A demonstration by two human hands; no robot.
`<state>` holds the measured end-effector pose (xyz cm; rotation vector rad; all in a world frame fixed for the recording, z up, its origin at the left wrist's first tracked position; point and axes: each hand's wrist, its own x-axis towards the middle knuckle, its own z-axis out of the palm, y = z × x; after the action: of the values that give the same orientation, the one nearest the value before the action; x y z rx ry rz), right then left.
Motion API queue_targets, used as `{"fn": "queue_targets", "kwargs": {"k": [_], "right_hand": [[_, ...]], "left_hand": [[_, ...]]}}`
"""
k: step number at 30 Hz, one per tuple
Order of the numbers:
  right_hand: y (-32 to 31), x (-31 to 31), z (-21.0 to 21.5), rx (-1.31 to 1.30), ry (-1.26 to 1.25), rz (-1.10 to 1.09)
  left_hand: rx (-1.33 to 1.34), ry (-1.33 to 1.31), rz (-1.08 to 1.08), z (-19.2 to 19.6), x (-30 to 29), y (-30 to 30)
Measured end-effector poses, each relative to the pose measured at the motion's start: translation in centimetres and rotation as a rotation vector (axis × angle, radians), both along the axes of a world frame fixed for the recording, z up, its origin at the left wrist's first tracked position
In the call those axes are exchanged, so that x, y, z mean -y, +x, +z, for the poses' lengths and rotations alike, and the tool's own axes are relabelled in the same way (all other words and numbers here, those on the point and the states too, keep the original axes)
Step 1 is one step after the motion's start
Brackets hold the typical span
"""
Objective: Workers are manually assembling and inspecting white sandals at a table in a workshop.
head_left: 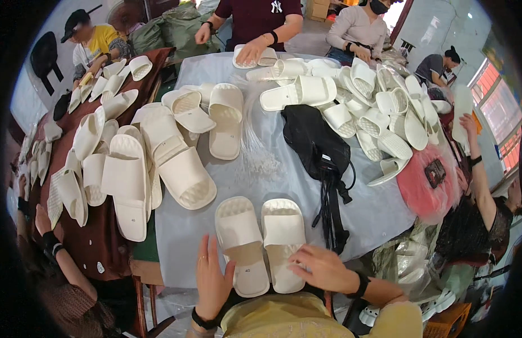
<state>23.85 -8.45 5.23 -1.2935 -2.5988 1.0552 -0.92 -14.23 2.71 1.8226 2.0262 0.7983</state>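
Note:
Two cream slide slippers lie side by side at the table's near edge, toes pointing away from me. My left hand [214, 279] is upright beside the left slipper [237, 228], fingers stretched and thumb at its heel edge. Over the heel part of the right slipper [282, 228] rests my right hand [322, 269], its fingers slightly bent, with thumb and fingers apart. Neither hand grips anything I can make out. Beyond the pair lies a bundle of thin clear plastic strands [258, 149].
Cream slippers [179, 160] are stacked at the left, and a big heap of slippers [379, 107] covers the far right. A black bag with straps [317, 141] lies right of centre, near a pink plastic bag [427, 186]. Several co-workers sit or stand around the tables.

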Motion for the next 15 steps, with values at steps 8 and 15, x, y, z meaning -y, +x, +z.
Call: {"fn": "queue_targets", "kwargs": {"k": [8,15], "right_hand": [[-2.9,0.1,-4.9,-0.297,0.037,0.111],[-4.5,3.0,-7.0,-0.312,0.295,-0.024]], "left_hand": [[0.212,-0.006,-0.228,-2.0,-4.0,1.0],[0.046,0.162,-0.223,0.0,-0.6,2.1]]}}
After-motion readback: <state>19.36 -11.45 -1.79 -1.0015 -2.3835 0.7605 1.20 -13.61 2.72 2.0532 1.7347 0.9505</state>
